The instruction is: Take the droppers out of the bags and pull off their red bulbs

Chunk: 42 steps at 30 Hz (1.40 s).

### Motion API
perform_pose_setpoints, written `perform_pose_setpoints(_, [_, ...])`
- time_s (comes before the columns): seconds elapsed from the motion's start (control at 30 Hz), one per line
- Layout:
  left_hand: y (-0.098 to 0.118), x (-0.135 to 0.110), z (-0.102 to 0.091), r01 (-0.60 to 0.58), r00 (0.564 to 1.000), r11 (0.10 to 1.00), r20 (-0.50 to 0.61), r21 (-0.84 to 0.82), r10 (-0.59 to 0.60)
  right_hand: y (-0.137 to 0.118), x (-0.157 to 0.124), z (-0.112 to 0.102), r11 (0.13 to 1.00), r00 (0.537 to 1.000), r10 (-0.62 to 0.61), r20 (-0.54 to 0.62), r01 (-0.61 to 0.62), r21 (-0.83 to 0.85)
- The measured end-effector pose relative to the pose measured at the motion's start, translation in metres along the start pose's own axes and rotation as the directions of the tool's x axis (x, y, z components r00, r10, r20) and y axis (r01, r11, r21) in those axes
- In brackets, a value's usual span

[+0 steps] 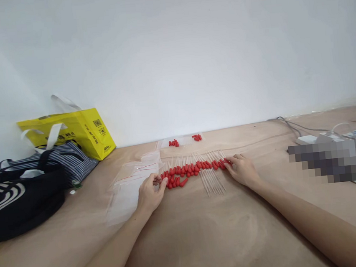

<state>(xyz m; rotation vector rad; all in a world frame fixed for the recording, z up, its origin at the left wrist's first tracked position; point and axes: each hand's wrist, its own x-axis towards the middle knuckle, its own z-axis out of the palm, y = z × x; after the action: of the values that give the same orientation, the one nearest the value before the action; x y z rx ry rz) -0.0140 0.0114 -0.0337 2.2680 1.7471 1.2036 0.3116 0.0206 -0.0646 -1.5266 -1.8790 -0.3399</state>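
A row of thin clear droppers with red rubber bulbs [197, 167] lies across the middle of the table, the bulbs crowded side by side. My left hand [151, 191] is at the row's left end, thumb and fingers curled around a red-bulbed dropper there. At the right end, my right hand [242, 170] has its fingertips closed on another red-bulbed dropper. Some clear stems [212, 182] point toward me below the row, while others fan out away from me. A few loose-looking red bulbs [178, 182] sit in front of the row, near my left hand.
Clear zip bags [124, 197] lie left of the row. Farther back, a clear bag [185, 140] holds more red-bulbed pieces. A yellow bag [98, 135], striped bag [80, 164] and black bag [42, 197] stand left. Cables [290, 124] and a blurred-out object [325, 163] are right.
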Motion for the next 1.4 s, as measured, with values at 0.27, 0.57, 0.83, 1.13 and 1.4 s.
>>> perform_pose_setpoints(0.27, [0.018, -0.004, -0.003, -0.072, 0.994, 0.995, -0.086, -0.063, 0.066, -0.020, -0.005, -0.008, 0.982, 0.972, -0.070, -0.226, 0.107, 0.158])
perform_pose_setpoints(0.57, [0.092, -0.018, 0.036, 0.369, 0.837, 0.695, 0.545, -0.618, 0.040, -0.081, -0.027, -0.018, 0.893, 0.907, -0.367, -0.205, 0.405, 0.198])
perform_pose_setpoints(0.83, [0.087, -0.009, 0.050, 0.416, 0.880, 0.637, 0.465, -0.649, -0.102, -0.084, -0.024, -0.015, 0.874, 0.896, -0.426, -0.125, 0.444, 0.198])
perform_pose_setpoints(1.13, [0.047, -0.007, 0.021, -0.658, 0.753, 0.730, 0.190, 0.186, 0.630, -0.075, -0.023, -0.022, 0.825, 0.808, -0.534, -0.250, 0.563, 0.054])
perform_pose_setpoints(1.4, [0.056, -0.017, 0.029, -0.748, 0.660, 0.619, 0.172, 0.239, 0.731, -0.078, -0.021, -0.013, 0.835, 0.828, -0.548, -0.117, 0.551, -0.013])
